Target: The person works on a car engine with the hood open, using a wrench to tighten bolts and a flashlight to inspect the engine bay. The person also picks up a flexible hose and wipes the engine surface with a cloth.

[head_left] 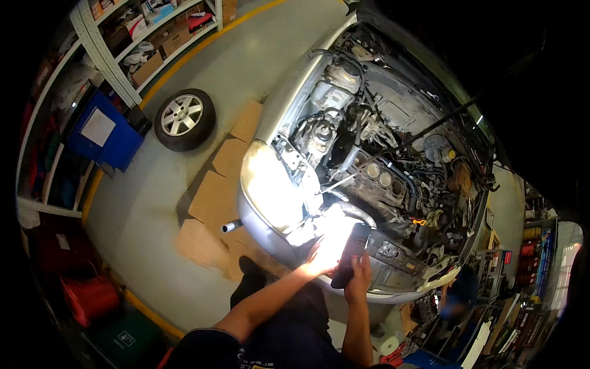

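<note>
My right hand (358, 278) is closed around a dark smartphone (353, 253), held upright over the front edge of the car (265, 229). A very bright light shines beside the phone onto the front of the engine bay. My left hand (317, 259) reaches to the front edge just left of the phone; glare washes out its fingers, so their grip is hidden. Beyond both hands lies the engine block (373, 170) with its round cylinder bores uncovered. A bent hose (359, 213) runs just behind the lit area. The headlamp corner is whitened by glare.
Flattened cardboard (216, 195) covers the floor left of the car, near a loose wheel (185, 119). Loaded shelves (138, 52) line the left side. A thin prop rod (439, 123) crosses the engine bay. At the lower right, a person (458, 292) is among tools and racks.
</note>
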Available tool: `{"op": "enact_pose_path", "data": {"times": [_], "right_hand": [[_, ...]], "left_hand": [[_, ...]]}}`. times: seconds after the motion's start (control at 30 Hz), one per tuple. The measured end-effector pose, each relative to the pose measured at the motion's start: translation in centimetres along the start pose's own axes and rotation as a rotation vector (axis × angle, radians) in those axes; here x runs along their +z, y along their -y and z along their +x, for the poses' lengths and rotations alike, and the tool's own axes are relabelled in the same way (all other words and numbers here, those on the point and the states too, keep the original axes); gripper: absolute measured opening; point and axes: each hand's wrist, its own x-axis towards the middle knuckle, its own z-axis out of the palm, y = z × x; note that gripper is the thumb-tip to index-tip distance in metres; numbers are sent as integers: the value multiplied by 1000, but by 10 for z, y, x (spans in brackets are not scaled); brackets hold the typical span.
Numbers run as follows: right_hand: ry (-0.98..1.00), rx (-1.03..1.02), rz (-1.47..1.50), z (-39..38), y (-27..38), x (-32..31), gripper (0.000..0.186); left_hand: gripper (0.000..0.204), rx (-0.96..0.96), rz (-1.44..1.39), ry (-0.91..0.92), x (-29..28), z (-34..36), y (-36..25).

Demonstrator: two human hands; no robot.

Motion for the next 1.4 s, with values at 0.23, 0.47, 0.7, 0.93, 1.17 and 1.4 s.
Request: {"op": "enact_pose_path", "data": {"times": [0.23, 0.47, 0.7, 0.93, 1.17, 1.4], "right_hand": [[89, 19, -23, 7, -19, 102, 22], [21, -96, 62, 57, -34, 183, 30], [-5, -116, 31, 110, -37, 255, 34], [-68, -154, 61, 116, -22, 352, 32], [-266, -172, 108, 89, -54, 441, 31], [-380, -254, 246, 60, -45, 502, 37]], "left_hand": [[22, -507, 106, -249, -183, -214, 107], [17, -1107, 178, -543, -332, -395, 215], [21, -996, 221, -430, -425, -478, 177], [35, -703, 925, 348, -515, -454, 257], [24, -1183, 49, -294, -698, -309, 316], [24, -947, 266, 32, -844, -159, 420]]}}
